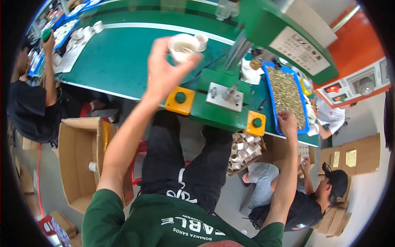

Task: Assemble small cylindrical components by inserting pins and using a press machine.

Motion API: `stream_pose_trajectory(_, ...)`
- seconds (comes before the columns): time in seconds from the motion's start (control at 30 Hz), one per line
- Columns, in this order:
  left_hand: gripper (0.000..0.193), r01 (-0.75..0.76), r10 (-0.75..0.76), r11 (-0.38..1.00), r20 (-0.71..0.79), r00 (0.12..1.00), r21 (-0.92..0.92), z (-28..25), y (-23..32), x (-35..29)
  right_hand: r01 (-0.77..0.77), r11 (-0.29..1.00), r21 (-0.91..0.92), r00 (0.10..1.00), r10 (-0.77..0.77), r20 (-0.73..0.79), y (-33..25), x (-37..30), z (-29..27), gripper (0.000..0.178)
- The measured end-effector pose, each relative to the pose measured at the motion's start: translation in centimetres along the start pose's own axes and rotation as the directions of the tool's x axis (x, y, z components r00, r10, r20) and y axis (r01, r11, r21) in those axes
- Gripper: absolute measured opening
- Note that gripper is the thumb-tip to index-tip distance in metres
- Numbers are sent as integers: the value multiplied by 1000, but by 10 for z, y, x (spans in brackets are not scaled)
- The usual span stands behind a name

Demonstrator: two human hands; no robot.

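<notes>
Raised over the green table, my left hand (163, 73) grips a white cup-shaped plastic part (182, 46) between thumb and fingers, its open mouth facing up. Just behind that part stands another white cup-shaped part (201, 41). My right hand (288, 122) is at the near end of a blue tray (303, 131) filled with small brass-coloured pieces (286, 84). Its fingertips are pinched together; whatever lies between them is too small to make out. Between my hands is a green press with a metal fixture plate (224, 98) holding an upright metal piece.
Yellow button boxes (180, 101) flank the press base. Below the table's right side is a box of white parts (245, 152); a cardboard box (80, 164) stands at my left. Co-workers sit on both sides. More white parts (88, 31) lie at the far left.
</notes>
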State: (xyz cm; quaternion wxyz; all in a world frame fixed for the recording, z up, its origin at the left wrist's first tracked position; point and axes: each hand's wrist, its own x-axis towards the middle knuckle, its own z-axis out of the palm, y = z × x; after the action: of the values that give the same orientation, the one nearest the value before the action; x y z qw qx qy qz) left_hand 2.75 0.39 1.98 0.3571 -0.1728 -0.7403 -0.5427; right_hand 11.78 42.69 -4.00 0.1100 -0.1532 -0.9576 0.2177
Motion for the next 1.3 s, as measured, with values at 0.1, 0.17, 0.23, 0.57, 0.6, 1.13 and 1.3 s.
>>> stream_pose_trajectory(0.1,60,124,-39,926,-238,971,356,-73,-88,31,13,1000,28,999,-15,45,-2,1,-3,9)
stream_pose_trajectory(0.17,67,294,-123,794,-333,935,532,-135,-148,43,38,998,40,996,-41,80,-1,6,-3,8)
stream_pose_trajectory(0.23,68,480,-277,569,-394,877,668,-177,-172,37,65,996,59,994,-70,85,11,11,1,4)
stream_pose_trajectory(0.57,60,111,-342,822,329,880,558,-126,-94,24,82,987,140,996,-77,-39,-22,2,-15,12)
stream_pose_trajectory(0.6,60,112,-404,835,462,789,538,-110,-74,25,81,982,173,996,-76,-34,-22,3,-15,11)
stream_pose_trajectory(1.13,53,704,-390,639,659,643,-308,-18,0,22,118,818,563,977,5,-212,-32,-12,22,14)
stream_pose_trajectory(1.3,52,808,-325,411,761,562,-421,35,23,-1,147,875,460,921,49,-386,-30,-17,37,14)
